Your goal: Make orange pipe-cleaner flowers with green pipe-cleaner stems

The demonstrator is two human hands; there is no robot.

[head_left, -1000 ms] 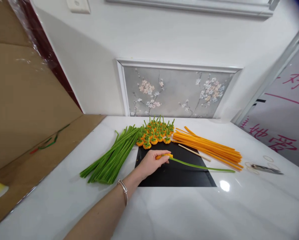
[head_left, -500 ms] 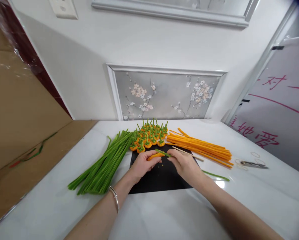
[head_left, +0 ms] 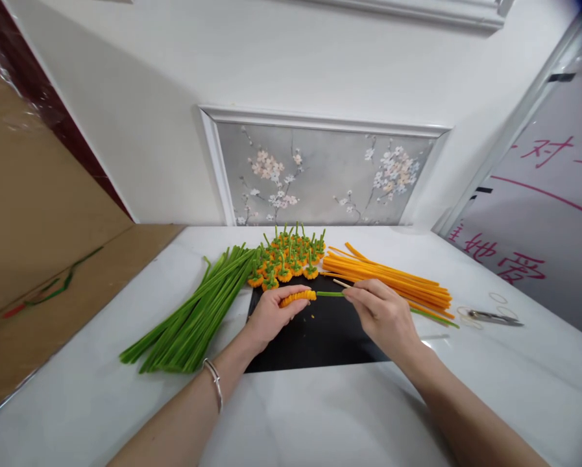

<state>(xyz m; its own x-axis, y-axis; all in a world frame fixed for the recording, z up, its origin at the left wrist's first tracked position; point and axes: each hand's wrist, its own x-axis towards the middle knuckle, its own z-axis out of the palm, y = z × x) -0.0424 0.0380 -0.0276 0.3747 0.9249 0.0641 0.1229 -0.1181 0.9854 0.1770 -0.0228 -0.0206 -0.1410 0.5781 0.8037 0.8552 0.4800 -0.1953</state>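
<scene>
My left hand (head_left: pixel 271 316) is closed around a ridged, coiled orange pipe cleaner (head_left: pixel 298 298), held above a black mat (head_left: pixel 315 344). A green pipe cleaner (head_left: pixel 329 294) meets the right end of the coil. My right hand (head_left: pixel 383 314) pinches this green stem between thumb and fingers; its tail appears beyond the hand at the right. Past the right fingertips shows the tip of a thin wooden stick (head_left: pixel 340 283), the rest hidden by the hand. Behind both hands, several small orange pieces with green tops and upright stems (head_left: pixel 291 256) stand grouped.
A bundle of green pipe cleaners (head_left: pixel 193 318) lies at the left, and orange pipe cleaners (head_left: pixel 392 279) at the right. Farther right are scissors (head_left: pixel 495 318) and pale rubber bands (head_left: pixel 497 298). The wall panel (head_left: pixel 320 168) rises behind the white tabletop (head_left: pixel 310 415).
My right hand has moved right, away from the left. The green pipe cleaner, slanted across the coil before, now runs straight out from its end. The view has tilted slightly.
</scene>
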